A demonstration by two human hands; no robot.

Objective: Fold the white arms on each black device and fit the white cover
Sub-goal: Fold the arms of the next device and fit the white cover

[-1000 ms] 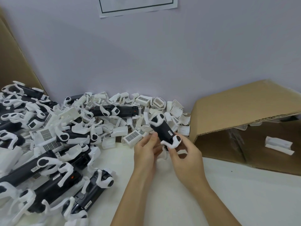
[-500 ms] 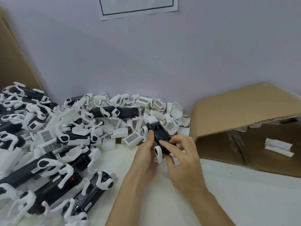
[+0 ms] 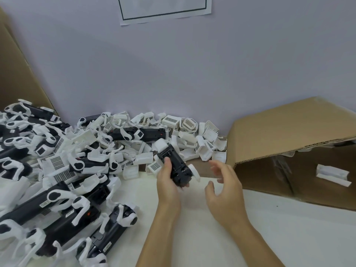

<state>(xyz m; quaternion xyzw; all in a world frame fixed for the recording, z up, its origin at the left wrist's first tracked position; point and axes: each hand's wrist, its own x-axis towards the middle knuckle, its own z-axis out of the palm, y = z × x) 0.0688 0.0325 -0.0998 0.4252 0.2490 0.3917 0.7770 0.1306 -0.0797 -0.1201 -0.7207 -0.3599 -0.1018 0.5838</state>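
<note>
Left hand (image 3: 167, 182) gripped black device (image 3: 174, 164), held above white table (image 3: 289, 237), near front edge of loose white covers pile (image 3: 192, 139). Right hand (image 3: 224, 182) apart from device, fingers spread, holding nothing. One white arm (image 3: 193, 171) stuck out on device's right side near lower end; white part at far end, unclear whether arm or cover. Risk: one-handed hold could let device twist or drop when right hand presses arm in. Risk: cover jams if arm not fully folded. Open cardboard box (image 3: 289, 135) on right, one white piece (image 3: 332, 175) inside.
</note>
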